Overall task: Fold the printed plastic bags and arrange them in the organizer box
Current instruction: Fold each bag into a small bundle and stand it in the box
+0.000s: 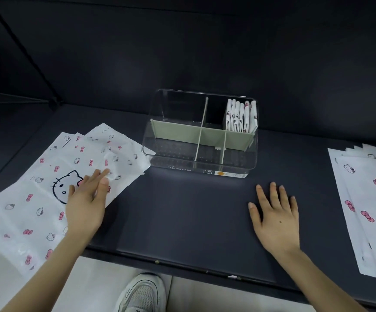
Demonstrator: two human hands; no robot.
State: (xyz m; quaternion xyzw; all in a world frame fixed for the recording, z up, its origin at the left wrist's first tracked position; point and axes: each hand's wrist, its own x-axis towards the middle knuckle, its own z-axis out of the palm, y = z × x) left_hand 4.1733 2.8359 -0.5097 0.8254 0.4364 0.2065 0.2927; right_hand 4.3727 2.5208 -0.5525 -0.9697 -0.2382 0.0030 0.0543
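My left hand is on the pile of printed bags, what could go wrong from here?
1. The left pile is fanned and overlapping, so the left hand may drag several bags along instead of one.
2. One corner of that pile reaches the organizer box, so a pull could nudge the box.
3. The folded bags stand at the right of their back compartment with free space beside them; they might tip over.

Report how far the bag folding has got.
Done: several folded bags stand upright in the back right compartment of the organizer box; its other compartments hold none. In hand: the left hand lies straight-fingered on the left pile, gripping nothing; the right hand rests flat on the table. Left: that pile and the right pile, all unfolded.
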